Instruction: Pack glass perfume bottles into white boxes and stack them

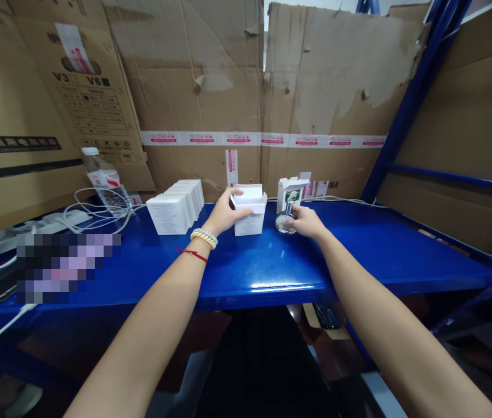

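My left hand [223,213] grips the top flap of a small white box [250,216] that stands open on the blue shelf [250,267]. A bead bracelet and a red string sit on that wrist. My right hand [304,220] closes its fingers on a small clear glass jar [284,223] resting on the shelf just right of the box. Behind the jar stands another white box [291,194] with its flaps up and a green picture on its face.
A row of closed white boxes [178,206] stands left of my left hand. Further left are a plastic water bottle [105,183], white cables [93,212] and a power strip [60,222]. Cardboard sheets [211,87] wall the back. A blue upright [406,107] rises at right.
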The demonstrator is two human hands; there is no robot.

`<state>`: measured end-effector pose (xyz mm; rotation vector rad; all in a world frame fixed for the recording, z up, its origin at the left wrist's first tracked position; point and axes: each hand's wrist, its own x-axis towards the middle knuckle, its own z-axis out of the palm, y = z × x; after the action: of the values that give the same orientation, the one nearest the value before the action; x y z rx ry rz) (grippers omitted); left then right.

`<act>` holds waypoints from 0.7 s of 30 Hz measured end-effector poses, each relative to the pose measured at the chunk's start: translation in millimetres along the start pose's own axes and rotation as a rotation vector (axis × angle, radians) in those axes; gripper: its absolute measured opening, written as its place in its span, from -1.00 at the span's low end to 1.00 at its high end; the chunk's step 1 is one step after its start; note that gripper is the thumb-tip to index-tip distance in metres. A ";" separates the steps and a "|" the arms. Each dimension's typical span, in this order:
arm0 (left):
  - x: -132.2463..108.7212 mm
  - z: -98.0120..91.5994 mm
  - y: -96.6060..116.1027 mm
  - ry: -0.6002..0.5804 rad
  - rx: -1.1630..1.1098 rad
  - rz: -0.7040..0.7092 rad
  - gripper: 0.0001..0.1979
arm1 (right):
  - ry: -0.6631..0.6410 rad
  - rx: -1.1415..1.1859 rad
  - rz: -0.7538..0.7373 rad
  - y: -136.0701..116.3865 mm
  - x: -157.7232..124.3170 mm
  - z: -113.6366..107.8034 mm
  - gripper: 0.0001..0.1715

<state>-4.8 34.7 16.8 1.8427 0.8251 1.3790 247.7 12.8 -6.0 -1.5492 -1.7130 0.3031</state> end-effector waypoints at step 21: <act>-13.4 32.8 29.8 -0.375 -0.187 -0.358 -0.46 | 0.045 0.885 0.034 -53.8 -22.3 -2.8 -0.43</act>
<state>26.3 2.2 27.4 1.6412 0.7548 0.8246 209.0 -20.7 21.9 -0.9072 -1.2370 0.8941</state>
